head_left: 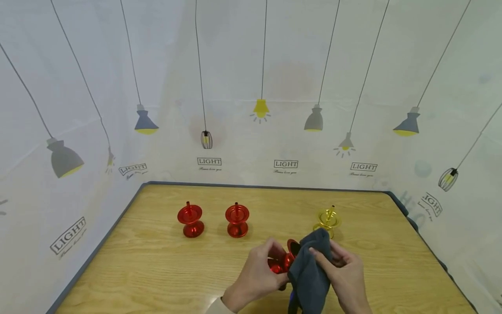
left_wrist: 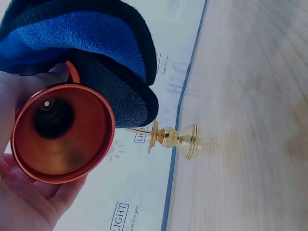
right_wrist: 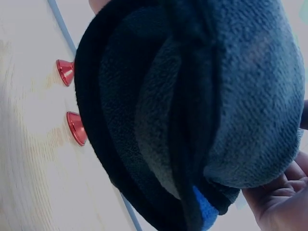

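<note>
My left hand (head_left: 252,272) grips a shiny red candlestick (head_left: 276,265), tilted over above the table. Its hollow flared base (left_wrist: 72,156) faces the left wrist camera. A dark grey cloth with a blue side (head_left: 311,274) is pinched by my right hand (head_left: 350,275), thumb on the near face. The cloth lies against the dish end of the candlestick and covers much of it. In the right wrist view the folded cloth (right_wrist: 250,91) hides the candlestick.
Two more red candlesticks, one at the left (head_left: 192,227) and another beside it (head_left: 237,227), stand upright on the wooden table (head_left: 164,270). A gold candlestick (head_left: 328,219) stands behind the cloth. A white curtain printed with lamps (head_left: 235,78) surrounds the table.
</note>
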The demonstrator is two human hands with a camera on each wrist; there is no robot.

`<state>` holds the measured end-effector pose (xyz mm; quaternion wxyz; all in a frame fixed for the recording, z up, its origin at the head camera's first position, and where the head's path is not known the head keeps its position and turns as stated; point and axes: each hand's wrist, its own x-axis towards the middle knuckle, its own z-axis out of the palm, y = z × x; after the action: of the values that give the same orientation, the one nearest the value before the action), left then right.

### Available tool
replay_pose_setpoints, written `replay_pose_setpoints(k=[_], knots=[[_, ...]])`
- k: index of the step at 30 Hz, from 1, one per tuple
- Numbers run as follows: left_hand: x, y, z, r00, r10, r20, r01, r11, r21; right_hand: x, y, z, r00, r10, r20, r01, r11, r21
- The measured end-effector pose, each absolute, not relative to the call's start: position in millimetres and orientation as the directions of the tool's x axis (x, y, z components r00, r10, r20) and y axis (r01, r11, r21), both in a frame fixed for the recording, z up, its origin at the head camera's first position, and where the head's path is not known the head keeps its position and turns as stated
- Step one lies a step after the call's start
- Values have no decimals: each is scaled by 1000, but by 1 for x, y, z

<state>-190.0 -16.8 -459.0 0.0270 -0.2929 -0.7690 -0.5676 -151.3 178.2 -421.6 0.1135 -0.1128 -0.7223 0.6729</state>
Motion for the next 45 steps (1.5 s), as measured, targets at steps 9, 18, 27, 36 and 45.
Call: replay_pose_setpoints(k=[9,18,27,36,45], knots=[[-191,-19,-460,-793,474,381,490,126,863,-151,181,-423,-955,295,12,9,71,-997],[-195,-23,-463,-763,567,311,452,123,884,-151,183,-425,-962,272,23,-2,80,-997],[-198,-27,-465,-722,623,300,468,120,876,-150,183,-426,-966,259,21,4,93,-996],[-202,-31,-468,-718,676,164,236,14,972,-150,183,-427,-973,228,42,-30,58,-998],[-201,-30,-469,-719,661,213,291,9,957,-150,182,-429,-968,248,32,-28,19,-999]])
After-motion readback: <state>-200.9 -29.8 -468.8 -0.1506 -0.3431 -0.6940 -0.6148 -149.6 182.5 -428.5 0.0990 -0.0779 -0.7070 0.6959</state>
